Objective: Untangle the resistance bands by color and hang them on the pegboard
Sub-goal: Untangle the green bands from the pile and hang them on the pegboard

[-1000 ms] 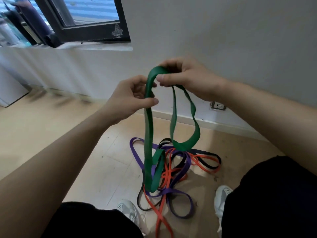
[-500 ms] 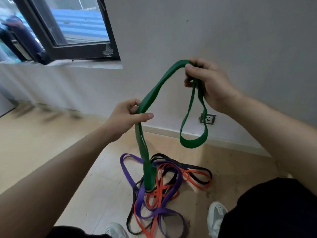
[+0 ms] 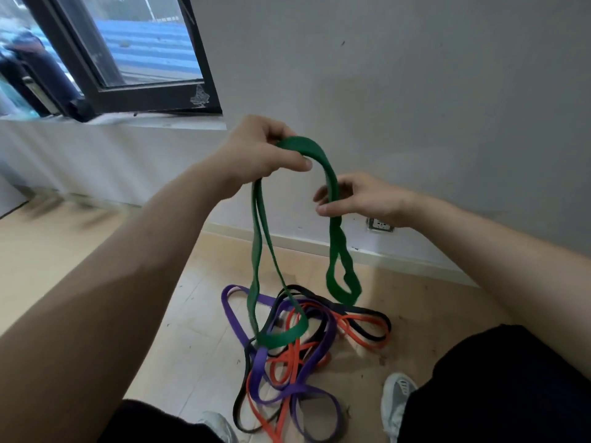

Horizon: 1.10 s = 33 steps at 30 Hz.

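step: freeing green band | left hand grips top, right hand pinches strand | next: lift clear of pile, lower centre

Floor: pale wood planks.
On it: purple band, orange band and black band, tangled together.
Beside: pale shoe.

Black window frame up at my left, swung open, and a blue corrugated roof showing through the glass. There's a torn white sticker on the frame's lower corner. Pale sill just beneath. Grey-white wall straight ahead, with a socket low down, just above the baseboard. Light wooden floor below me, scattered with dark specks, and one pale shoe on it at my right.
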Each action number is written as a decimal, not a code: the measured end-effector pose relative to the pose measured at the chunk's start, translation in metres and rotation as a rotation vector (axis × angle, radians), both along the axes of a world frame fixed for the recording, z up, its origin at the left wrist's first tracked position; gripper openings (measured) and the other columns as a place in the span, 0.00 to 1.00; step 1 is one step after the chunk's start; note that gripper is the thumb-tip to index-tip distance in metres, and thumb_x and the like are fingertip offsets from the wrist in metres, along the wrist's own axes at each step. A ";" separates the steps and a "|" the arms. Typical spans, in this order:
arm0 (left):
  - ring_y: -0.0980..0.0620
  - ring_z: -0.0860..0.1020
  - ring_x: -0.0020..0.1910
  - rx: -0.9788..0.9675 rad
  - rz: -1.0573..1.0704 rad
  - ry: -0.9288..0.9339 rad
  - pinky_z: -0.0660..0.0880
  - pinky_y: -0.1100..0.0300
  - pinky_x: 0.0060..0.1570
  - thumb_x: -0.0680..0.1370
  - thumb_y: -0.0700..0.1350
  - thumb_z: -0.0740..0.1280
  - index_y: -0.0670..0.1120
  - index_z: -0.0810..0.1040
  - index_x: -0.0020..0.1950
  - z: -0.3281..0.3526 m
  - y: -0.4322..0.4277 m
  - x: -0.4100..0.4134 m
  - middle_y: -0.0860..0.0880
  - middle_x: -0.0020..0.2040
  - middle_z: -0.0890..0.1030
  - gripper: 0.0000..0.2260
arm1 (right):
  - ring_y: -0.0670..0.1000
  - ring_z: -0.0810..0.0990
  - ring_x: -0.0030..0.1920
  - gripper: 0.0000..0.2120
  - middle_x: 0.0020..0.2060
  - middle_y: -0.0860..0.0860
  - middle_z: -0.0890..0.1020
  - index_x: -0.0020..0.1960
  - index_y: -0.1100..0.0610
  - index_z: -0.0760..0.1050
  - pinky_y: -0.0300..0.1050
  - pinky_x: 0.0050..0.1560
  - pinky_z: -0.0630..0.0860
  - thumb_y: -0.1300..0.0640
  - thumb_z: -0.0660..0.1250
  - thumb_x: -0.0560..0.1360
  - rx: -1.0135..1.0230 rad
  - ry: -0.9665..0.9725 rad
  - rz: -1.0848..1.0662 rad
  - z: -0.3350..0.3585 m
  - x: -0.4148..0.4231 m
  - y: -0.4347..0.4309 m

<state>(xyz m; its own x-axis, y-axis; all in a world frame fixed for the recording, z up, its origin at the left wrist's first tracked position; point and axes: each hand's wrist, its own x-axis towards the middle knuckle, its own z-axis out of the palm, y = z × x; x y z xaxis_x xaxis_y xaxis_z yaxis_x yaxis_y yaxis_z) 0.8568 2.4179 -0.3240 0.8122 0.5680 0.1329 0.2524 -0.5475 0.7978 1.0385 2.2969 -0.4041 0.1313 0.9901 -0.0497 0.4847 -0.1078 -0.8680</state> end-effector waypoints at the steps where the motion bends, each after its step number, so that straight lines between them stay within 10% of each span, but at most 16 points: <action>1: 0.56 0.74 0.33 0.055 -0.001 0.044 0.71 0.63 0.37 0.69 0.41 0.80 0.43 0.84 0.44 -0.002 -0.002 0.001 0.51 0.33 0.80 0.08 | 0.51 0.82 0.58 0.16 0.56 0.54 0.83 0.60 0.57 0.79 0.51 0.67 0.74 0.56 0.75 0.74 0.039 0.060 -0.002 0.001 -0.003 0.003; 5: 0.51 0.78 0.39 0.121 0.014 0.093 0.74 0.55 0.43 0.67 0.40 0.81 0.41 0.85 0.48 -0.012 0.001 -0.004 0.39 0.43 0.84 0.11 | 0.53 0.82 0.52 0.19 0.52 0.62 0.81 0.58 0.59 0.79 0.48 0.58 0.79 0.62 0.77 0.69 0.242 0.253 -0.057 0.007 -0.013 0.013; 19: 0.50 0.79 0.43 0.020 0.011 0.052 0.80 0.46 0.54 0.71 0.39 0.80 0.45 0.80 0.49 -0.050 0.012 -0.035 0.47 0.42 0.80 0.12 | 0.56 0.80 0.52 0.08 0.47 0.54 0.80 0.54 0.56 0.78 0.60 0.62 0.76 0.63 0.71 0.76 0.492 0.374 -0.148 0.035 -0.031 0.016; 33: 0.57 0.83 0.48 -0.115 0.053 -0.283 0.77 0.64 0.52 0.75 0.36 0.75 0.46 0.84 0.56 -0.027 0.008 -0.032 0.51 0.47 0.86 0.12 | 0.56 0.82 0.60 0.13 0.56 0.57 0.85 0.60 0.59 0.78 0.57 0.68 0.74 0.64 0.71 0.76 0.140 0.268 -0.042 -0.012 -0.019 0.014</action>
<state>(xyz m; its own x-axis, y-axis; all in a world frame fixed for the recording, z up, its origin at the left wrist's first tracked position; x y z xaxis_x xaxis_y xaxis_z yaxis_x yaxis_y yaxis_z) 0.8252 2.4263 -0.3510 0.7211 0.6327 0.2822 0.0369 -0.4418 0.8964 1.0191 2.3105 -0.4162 0.1729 0.9837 0.0489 0.2344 0.0072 -0.9721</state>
